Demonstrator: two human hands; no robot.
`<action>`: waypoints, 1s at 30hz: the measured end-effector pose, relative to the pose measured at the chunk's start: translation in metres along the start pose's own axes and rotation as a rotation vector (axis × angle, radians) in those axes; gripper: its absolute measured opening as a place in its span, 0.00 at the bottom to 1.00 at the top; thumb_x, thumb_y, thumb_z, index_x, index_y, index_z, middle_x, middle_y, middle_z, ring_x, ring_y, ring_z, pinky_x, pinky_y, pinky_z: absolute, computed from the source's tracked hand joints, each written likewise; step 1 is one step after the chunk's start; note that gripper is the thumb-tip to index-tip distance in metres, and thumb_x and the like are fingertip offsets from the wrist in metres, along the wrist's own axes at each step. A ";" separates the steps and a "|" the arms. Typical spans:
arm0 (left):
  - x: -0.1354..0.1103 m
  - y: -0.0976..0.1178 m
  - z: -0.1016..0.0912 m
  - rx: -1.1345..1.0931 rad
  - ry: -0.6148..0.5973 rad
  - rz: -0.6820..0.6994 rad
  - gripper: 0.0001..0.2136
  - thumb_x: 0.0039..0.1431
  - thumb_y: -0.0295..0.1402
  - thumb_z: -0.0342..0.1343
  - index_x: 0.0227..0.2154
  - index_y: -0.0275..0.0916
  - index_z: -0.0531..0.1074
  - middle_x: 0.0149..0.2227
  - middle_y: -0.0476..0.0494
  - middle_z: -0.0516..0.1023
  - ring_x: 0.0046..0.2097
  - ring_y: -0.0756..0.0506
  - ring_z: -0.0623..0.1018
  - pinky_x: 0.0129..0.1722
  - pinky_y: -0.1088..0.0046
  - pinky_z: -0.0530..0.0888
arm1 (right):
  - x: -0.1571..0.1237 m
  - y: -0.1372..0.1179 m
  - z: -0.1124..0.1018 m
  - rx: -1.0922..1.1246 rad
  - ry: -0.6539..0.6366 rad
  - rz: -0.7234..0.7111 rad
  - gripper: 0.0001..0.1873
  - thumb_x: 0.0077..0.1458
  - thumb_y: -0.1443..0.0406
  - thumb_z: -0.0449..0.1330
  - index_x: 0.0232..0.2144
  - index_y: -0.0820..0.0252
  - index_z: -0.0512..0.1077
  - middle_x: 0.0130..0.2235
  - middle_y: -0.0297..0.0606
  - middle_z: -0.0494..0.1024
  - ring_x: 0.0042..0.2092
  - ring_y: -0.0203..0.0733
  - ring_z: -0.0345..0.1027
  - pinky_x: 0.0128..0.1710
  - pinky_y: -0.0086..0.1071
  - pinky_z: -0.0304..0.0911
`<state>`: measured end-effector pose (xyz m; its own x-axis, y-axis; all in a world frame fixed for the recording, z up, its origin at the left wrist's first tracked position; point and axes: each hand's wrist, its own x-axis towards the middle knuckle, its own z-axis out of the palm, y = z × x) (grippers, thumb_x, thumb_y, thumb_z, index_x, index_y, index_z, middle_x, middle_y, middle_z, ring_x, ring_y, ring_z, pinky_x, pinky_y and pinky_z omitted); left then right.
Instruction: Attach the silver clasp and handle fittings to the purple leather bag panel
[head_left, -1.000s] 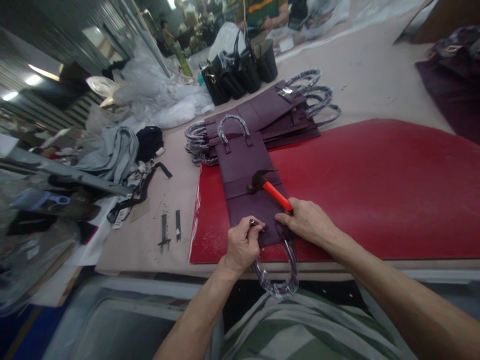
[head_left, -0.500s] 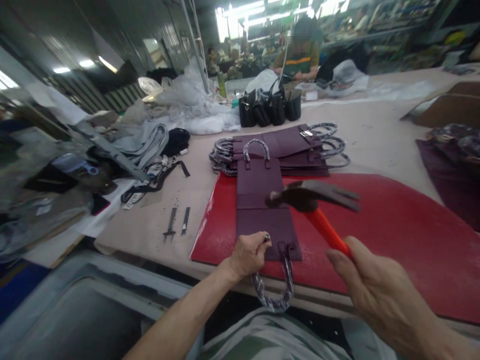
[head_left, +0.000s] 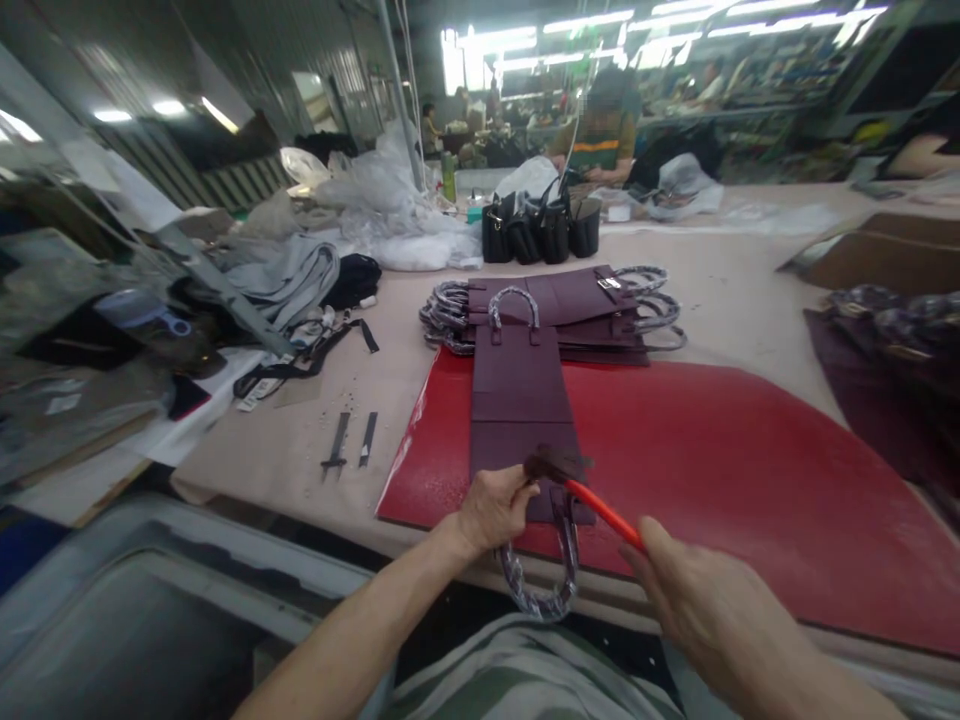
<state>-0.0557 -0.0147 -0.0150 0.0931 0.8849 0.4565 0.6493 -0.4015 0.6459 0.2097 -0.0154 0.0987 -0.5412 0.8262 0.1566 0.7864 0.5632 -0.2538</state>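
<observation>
1. Down at the near edge of the table (head_left: 720,290), the right hand (head_left: 701,600) is closed around the orange handle of a hammer (head_left: 581,487), whose dark head sits on the near end of a purple panel (head_left: 521,405).
2. Just left of the hammer head, the left hand (head_left: 495,507) pinches something small against that panel; what it is cannot be made out.
3. Under the panel lies a red mat (head_left: 750,470), and the panel's wrapped strap (head_left: 536,590) hangs over the table edge.
4. Behind the mat is a stack of panels (head_left: 570,305), with black bags (head_left: 540,230) farther back.
5. Left of the mat lie two metal tools (head_left: 351,442).
</observation>
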 end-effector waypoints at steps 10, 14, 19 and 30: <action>0.001 0.004 -0.001 0.000 0.024 0.002 0.06 0.65 0.29 0.51 0.32 0.41 0.69 0.29 0.45 0.76 0.31 0.47 0.78 0.32 0.73 0.72 | 0.026 0.011 -0.012 0.549 -0.044 0.358 0.24 0.61 0.43 0.48 0.25 0.52 0.59 0.19 0.31 0.61 0.20 0.38 0.55 0.19 0.31 0.51; 0.001 0.004 -0.002 -0.010 0.025 -0.006 0.07 0.66 0.30 0.50 0.31 0.41 0.70 0.29 0.45 0.77 0.32 0.46 0.79 0.33 0.73 0.72 | 0.023 0.056 0.030 0.605 -0.185 0.535 0.23 0.62 0.46 0.44 0.23 0.53 0.58 0.19 0.34 0.64 0.20 0.41 0.58 0.19 0.32 0.54; 0.000 0.005 -0.004 -0.039 0.001 -0.007 0.08 0.67 0.31 0.50 0.33 0.39 0.72 0.31 0.43 0.79 0.33 0.46 0.80 0.35 0.72 0.74 | 0.028 0.064 0.054 -0.120 0.060 0.351 0.20 0.64 0.52 0.45 0.33 0.59 0.69 0.35 0.52 0.74 0.35 0.56 0.70 0.32 0.43 0.64; 0.037 -0.024 -0.042 -0.637 0.409 -0.741 0.20 0.60 0.53 0.54 0.33 0.38 0.67 0.30 0.45 0.78 0.29 0.46 0.81 0.33 0.68 0.78 | 0.037 -0.027 0.116 -0.024 0.120 0.060 0.25 0.61 0.59 0.58 0.57 0.67 0.69 0.58 0.60 0.65 0.59 0.62 0.60 0.57 0.52 0.61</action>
<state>-0.0991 0.0175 0.0119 -0.5022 0.8603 -0.0881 -0.0870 0.0511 0.9949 0.1342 -0.0012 0.0006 -0.4544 0.8536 0.2547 0.8241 0.5114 -0.2435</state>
